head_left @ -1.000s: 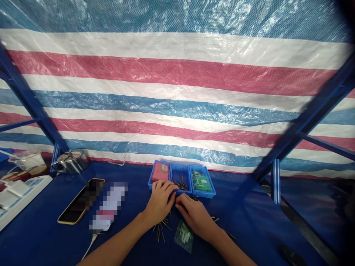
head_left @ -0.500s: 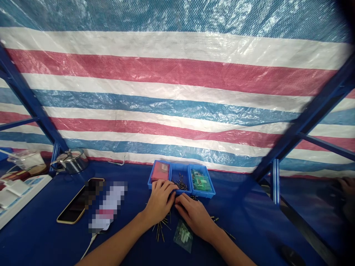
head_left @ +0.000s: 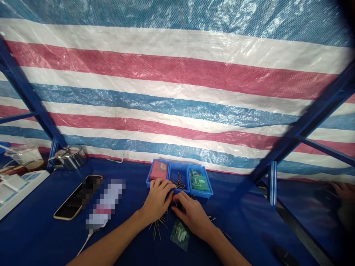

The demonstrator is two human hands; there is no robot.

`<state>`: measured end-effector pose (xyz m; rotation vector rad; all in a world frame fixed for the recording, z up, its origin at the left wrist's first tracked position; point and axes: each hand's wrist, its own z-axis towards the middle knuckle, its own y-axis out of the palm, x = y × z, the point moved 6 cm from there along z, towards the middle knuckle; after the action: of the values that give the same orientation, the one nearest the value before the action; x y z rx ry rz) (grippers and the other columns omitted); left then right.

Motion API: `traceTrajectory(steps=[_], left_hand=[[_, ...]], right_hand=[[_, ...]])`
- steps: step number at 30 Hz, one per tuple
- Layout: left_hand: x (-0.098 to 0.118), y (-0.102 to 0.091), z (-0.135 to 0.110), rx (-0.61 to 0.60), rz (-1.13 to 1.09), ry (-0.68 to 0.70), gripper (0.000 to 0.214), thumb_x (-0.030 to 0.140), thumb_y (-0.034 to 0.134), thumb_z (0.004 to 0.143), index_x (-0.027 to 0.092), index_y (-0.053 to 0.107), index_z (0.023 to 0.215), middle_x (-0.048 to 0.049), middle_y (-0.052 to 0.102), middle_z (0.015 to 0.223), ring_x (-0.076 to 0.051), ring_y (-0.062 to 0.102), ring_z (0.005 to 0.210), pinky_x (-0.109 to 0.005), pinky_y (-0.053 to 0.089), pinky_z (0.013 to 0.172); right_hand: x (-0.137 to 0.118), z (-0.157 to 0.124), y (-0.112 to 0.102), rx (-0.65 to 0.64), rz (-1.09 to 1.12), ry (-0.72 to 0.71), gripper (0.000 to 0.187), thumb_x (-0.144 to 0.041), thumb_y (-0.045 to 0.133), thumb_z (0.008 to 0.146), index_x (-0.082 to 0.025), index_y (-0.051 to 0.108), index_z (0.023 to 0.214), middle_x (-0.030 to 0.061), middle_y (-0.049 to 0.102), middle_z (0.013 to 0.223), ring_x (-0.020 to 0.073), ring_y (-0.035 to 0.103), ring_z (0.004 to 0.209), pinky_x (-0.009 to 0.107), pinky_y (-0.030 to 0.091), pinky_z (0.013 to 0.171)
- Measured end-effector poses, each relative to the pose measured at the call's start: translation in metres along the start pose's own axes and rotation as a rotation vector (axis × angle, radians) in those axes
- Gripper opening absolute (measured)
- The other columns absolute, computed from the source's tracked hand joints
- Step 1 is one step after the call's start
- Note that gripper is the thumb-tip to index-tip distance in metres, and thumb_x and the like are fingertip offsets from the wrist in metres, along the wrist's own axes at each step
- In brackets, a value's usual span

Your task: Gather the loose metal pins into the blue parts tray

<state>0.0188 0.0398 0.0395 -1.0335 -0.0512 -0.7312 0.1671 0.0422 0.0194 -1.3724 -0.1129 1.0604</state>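
Observation:
My left hand is closed, its bent fingers at the front edge of the blue bins. Facing it, my right hand has curled fingers, thumb near the index finger; whatever lies in either hand is too small or hidden to make out. Thin metal drill bits lie fanned out on the table below my left hand. A clear plastic bag with small pale pieces rests below my right hand. The middle blue bin contains dark drill bits. More thin bits lie right of my right hand.
The left bin holds a red packet; the right bin holds green-tinted bags. A phone, a blurred-out item with a cable, a steel pot and a power strip are left. Another person's hand shows far right.
My right thumb has moved slightly away from the fingertips. Both hands stay close together before the bins; the whole view has shifted a little.

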Motion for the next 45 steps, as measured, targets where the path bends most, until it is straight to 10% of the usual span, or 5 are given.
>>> traceTrajectory(steps=[20,45], left_hand=[[-0.001,0.001,-0.001,-0.028,-0.041,-0.013,0.023,0.016,0.051,0.107,0.027,0.063,0.123,-0.0033,0.069,0.123,-0.025,0.054,0.11,-0.045,0.038,0.093],[-0.003,0.003,-0.001,-0.017,-0.039,-0.008,0.024,0.017,0.052,0.107,0.027,0.065,0.124,-0.0039,0.07,0.123,-0.026,0.055,0.111,-0.046,0.039,0.095]], right_hand=[[0.004,0.001,-0.001,0.048,0.05,-0.057,0.016,-0.025,0.045,0.113,-0.028,0.061,0.115,0.0022,0.069,0.109,0.0195,0.071,0.091,0.029,0.053,0.078],[0.011,-0.001,-0.001,0.193,0.111,-0.039,0.033,-0.048,0.05,0.112,-0.025,0.051,0.087,-0.0039,0.059,0.075,0.0162,0.059,0.064,0.027,0.039,0.06]])
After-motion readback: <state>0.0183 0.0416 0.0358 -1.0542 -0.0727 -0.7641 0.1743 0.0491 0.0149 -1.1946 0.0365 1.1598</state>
